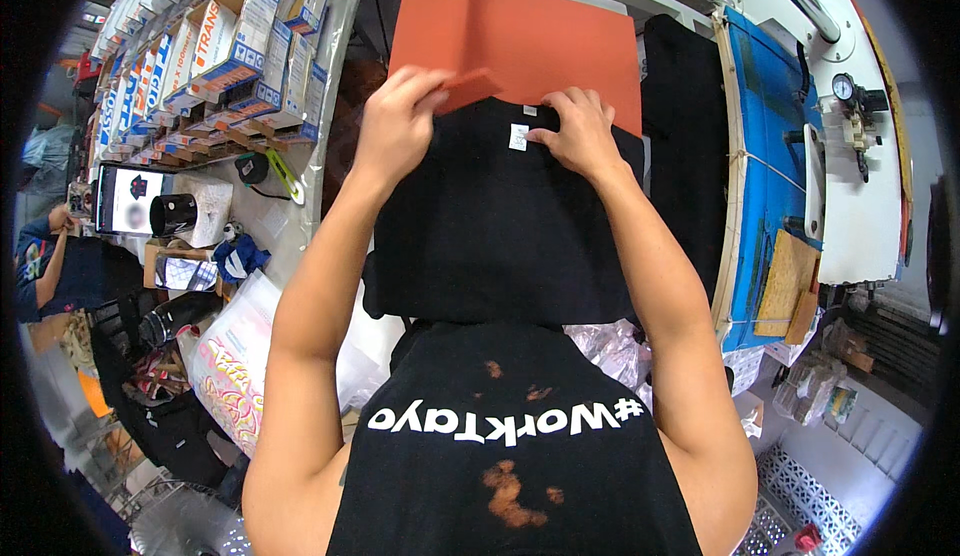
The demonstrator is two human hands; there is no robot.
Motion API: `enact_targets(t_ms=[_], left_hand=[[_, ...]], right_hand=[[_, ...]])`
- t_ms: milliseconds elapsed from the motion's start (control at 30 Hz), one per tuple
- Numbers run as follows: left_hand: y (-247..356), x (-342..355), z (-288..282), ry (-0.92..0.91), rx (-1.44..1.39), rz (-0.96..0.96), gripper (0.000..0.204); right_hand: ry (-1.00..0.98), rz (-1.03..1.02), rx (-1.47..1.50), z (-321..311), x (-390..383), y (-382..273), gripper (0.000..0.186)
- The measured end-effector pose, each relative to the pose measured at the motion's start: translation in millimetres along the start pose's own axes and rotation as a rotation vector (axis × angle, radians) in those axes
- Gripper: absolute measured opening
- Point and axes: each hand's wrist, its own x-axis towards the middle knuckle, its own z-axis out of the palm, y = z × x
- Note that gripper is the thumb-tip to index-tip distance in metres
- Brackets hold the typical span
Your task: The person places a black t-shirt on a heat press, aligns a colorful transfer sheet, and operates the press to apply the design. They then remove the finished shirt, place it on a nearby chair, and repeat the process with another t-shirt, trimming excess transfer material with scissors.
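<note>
My left hand [405, 126] is closed on a small flat orange piece [468, 86] just above the upper left edge of a black garment [500, 236]. My right hand [578, 131] grips the garment's upper edge at the right, its thumb beside a white label [519, 138]. A smaller white tag shows above the label. The garment lies spread on a press bed with an orange pad [512, 26], which is exposed beyond the garment's far edge.
Cardboard boxes [230, 46] are stacked at left, above a screen [130, 199], black cup [173, 214] and green-yellow tool [288, 178]. A co-worker's arm [50, 266] shows far left. At right stand a blue board [755, 156], pressure gauge [843, 89] and metal tube [800, 6].
</note>
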Motion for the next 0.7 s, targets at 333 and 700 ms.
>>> enact_targets(t_ms=[333, 700], left_hand=[[-43.0, 76.8, 88.5, -0.859, -0.091, -0.184, 0.022], [-36.7, 36.5, 66.8, -0.539, 0.113, -0.163, 0.025]], right_hand=[[0.195, -0.091, 0.095, -9.4, -0.7, -1.6, 0.020], [0.108, 0.012, 0.219, 7.0, -0.7, 0.8, 0.016]])
